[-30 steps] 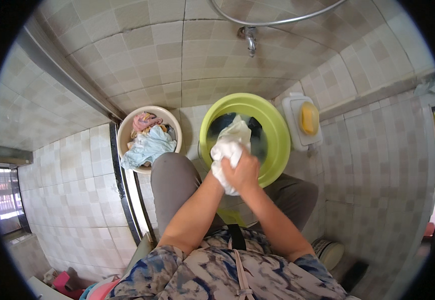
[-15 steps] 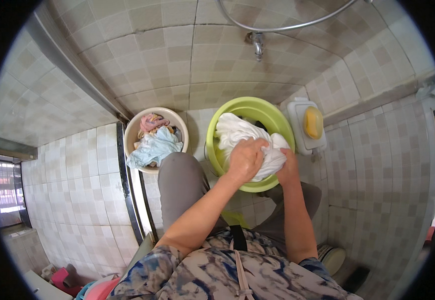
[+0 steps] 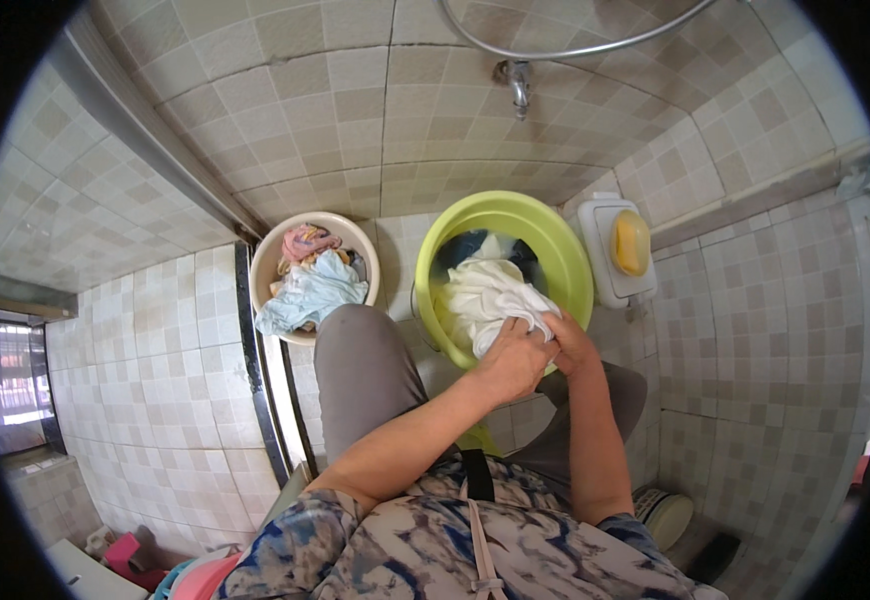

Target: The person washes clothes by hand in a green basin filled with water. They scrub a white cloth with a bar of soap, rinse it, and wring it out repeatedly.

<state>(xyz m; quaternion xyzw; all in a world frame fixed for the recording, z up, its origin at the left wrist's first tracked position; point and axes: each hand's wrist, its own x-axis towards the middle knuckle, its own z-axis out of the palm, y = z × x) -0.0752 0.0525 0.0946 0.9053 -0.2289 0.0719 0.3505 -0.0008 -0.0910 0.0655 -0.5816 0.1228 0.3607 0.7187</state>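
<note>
A wet white cloth [image 3: 490, 290] hangs from my hands into a lime-green bucket [image 3: 567, 258], over its near rim. My left hand [image 3: 515, 362] is closed on the gathered near end of the cloth. Beside it, my right hand [image 3: 573, 345] grips the same bunched end, with the thumb on top. The two hands almost touch. Dark fabric [image 3: 467, 250] lies in water in the bucket, behind the white cloth. Whether the cloth is a garment cannot be made out from its folds.
A cream basin [image 3: 267, 262] with pink and light-blue clothes [image 3: 317, 290] stands left of the bucket. To the right, a yellow soap bar [image 3: 631, 243] sits on a white container [image 3: 603, 215]. A tap [image 3: 519, 90] and a shower hose [image 3: 575, 52] are on the tiled wall ahead.
Both hands have drawn toward me, to the bucket's near rim. The cloth, bunched up before, now stretches down into the bucket, and more dark fabric shows behind it.
</note>
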